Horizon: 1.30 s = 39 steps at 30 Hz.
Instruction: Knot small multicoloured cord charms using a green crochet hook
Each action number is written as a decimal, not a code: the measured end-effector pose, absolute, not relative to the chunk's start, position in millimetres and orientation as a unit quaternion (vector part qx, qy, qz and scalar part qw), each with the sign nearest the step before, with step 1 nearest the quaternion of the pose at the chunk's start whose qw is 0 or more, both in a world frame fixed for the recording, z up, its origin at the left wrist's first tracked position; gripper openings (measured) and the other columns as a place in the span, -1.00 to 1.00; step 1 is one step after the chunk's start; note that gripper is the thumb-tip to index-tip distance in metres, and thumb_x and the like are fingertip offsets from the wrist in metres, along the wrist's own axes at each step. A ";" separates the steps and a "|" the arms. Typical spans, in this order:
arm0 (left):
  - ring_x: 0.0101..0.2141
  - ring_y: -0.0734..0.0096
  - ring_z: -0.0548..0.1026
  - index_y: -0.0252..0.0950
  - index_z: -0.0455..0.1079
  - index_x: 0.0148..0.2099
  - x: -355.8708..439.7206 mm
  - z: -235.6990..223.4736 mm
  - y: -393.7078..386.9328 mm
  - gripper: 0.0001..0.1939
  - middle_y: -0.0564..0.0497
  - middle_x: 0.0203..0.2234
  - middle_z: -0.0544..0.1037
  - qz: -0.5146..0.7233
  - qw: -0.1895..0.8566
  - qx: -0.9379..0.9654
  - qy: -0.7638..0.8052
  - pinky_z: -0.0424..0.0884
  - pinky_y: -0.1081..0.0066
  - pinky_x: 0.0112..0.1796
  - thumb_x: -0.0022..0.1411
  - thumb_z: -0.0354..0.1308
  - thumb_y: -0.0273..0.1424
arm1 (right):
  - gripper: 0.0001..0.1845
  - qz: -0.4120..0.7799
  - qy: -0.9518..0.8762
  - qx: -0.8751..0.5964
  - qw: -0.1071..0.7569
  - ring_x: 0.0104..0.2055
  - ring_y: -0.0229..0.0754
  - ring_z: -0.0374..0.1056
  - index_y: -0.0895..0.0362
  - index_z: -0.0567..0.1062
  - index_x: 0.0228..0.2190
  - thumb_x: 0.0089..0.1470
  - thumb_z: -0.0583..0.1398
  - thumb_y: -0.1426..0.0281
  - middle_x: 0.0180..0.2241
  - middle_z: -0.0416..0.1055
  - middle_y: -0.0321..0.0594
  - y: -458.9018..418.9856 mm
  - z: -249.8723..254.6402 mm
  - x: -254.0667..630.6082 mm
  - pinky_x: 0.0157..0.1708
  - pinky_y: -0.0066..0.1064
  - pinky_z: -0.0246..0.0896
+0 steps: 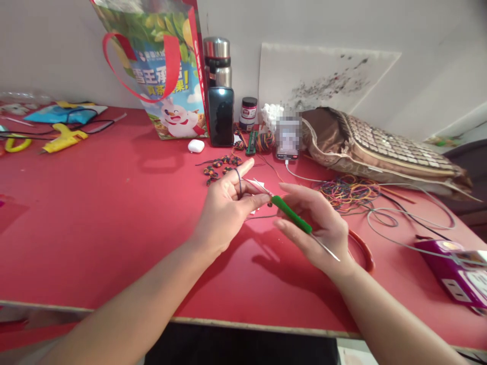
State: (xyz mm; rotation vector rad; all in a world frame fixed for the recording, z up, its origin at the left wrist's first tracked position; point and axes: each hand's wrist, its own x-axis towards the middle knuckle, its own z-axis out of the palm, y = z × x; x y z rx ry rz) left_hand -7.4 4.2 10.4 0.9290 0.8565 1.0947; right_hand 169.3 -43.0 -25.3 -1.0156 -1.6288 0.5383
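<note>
A crochet hook with a green grip (292, 215) lies across my right hand (323, 225), held between the thumb and fingers, its thin metal end slanting toward my wrist. Its other end reaches the fingertips of my left hand (224, 208). There the left thumb and fingers are pinched together on yarn, and the small piece between them is mostly hidden. A dark strand of yarn (239, 181) loops around my raised left index finger. Just beyond that hand, a string of multicoloured crocheted pieces (217, 163) lies on the red table (114, 228).
Loose multicoloured yarn (348, 192) and a white cable (411, 230) spread at the right, near a purple power strip (449, 268). A quilted bag (391, 147), two phones, a steel flask (217, 56) and a shopping bag (171, 86) line the back. A yellow glue gun (64, 138) lies far left.
</note>
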 end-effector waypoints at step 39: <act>-0.38 0.39 0.54 -0.34 0.33 0.45 -11.7 13.9 6.8 0.08 0.08 -0.44 0.63 0.437 0.695 0.415 0.393 0.36 0.44 -0.39 -0.12 0.63 -0.44 | -0.75 0.404 -0.550 -0.342 0.646 -0.41 -0.26 0.45 -0.04 0.69 -0.01 0.40 0.23 0.41 -0.32 0.59 -0.24 -47.6 -28.5 155.4 -0.40 -0.37 0.41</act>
